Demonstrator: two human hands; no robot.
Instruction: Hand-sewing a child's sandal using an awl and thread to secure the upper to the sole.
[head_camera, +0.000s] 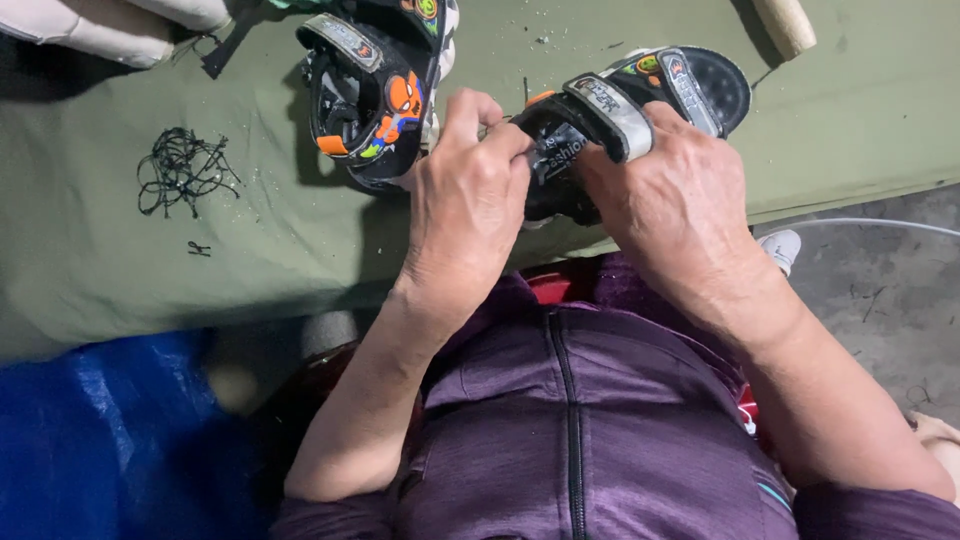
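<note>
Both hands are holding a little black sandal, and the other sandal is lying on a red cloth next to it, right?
Not quite. The head view shows both hands, left and right, holding the sandal, and the other sandal beside it, but the cloth is green, not red.

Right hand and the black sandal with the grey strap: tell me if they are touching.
Touching. The head view shows the right hand wrapped over the black sandal, fingers pressed on its grey strap; the left hand pinches its front end.
</note>
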